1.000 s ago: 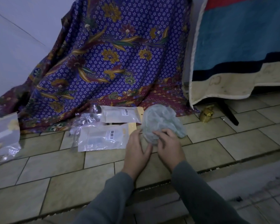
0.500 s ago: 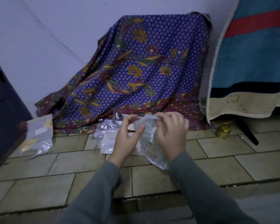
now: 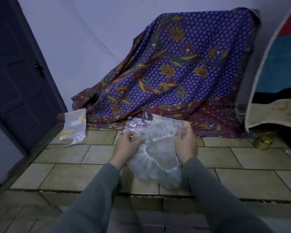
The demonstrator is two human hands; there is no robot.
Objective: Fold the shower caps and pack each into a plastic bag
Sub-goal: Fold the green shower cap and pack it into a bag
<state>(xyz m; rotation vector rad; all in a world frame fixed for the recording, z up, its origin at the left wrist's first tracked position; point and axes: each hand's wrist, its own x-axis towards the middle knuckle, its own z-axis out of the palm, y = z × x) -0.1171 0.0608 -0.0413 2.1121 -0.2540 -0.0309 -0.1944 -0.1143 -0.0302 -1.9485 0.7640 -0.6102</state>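
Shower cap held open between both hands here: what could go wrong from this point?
1. The shower cap is spread wide and floppy between the left hand and right hand; it may fold unevenly.
2. The plastic bags lie partly hidden behind the cap, so reaching for one could be awkward.

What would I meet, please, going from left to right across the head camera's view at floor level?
Dark door → plastic bag with yellow pieces → left hand → shower cap held between the hands → right hand → small gold object on the tiles.
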